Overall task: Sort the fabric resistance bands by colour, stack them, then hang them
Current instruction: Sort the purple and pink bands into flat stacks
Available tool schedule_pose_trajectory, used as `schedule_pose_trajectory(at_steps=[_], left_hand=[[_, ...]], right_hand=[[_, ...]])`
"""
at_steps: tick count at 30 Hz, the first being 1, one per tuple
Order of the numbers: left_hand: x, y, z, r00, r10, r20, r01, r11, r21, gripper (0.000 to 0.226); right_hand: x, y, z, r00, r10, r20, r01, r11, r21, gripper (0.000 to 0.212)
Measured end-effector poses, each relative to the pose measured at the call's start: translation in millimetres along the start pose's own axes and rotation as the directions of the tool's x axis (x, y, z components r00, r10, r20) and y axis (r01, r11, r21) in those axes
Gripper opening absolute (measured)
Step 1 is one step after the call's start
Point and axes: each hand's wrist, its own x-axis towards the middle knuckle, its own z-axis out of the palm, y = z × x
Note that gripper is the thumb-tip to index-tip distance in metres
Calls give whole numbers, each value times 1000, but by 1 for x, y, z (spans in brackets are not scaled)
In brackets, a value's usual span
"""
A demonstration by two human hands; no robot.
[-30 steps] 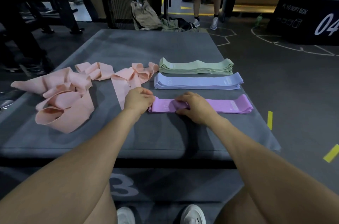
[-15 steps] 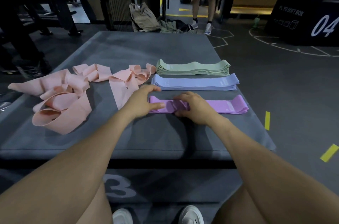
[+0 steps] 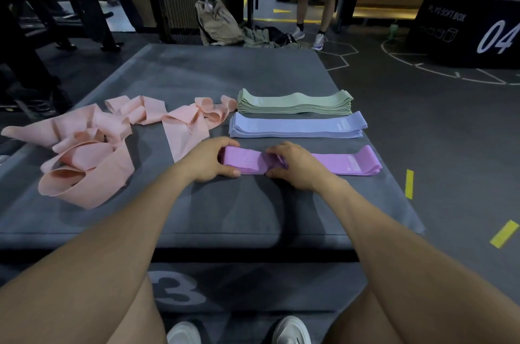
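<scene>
On the grey padded box three flat stacks of bands lie in rows: green farthest, blue in the middle, purple nearest. My left hand grips the left end of the purple stack, fingers over its far edge and thumb at its near edge. My right hand lies curled over the stack's middle and hides that part. Loose pink bands sprawl in a tangled pile on the left half of the box.
The box's front edge is close to my knees, and its right edge is just past the stacks' ends. A black plyo box stands at the far right. A person stands beyond the far edge by a beige bag and clothes on the floor.
My left hand has spread from a loose fist at the purple stack's left end to a grip around that end. The right hand stayed on the stack's middle.
</scene>
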Motion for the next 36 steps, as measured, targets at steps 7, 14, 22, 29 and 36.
schedule_pose_trajectory(at_steps=[7, 14, 22, 29, 36], left_hand=[[-2, 1, 0, 999, -32, 8, 32, 999, -26, 79], [0, 39, 9, 952, 206, -225, -180, 975, 131, 42], [10, 89, 64, 945, 325, -24, -312, 925, 215, 32], [16, 98, 76, 954, 299, 32, -297, 919, 259, 22], [17, 94, 73, 961, 270, 52, -275, 945, 180, 24]], right_hand=[[0, 1, 2, 1000, 12, 7, -12, 1000, -3, 56], [-16, 13, -13, 983, 89, -160, -82, 995, 47, 40], [-51, 46, -26, 928, 289, -235, -299, 954, -6, 32], [-68, 67, -30, 852, 432, -295, -464, 884, -47, 32], [-68, 63, -35, 826, 494, -272, -518, 855, -17, 31]])
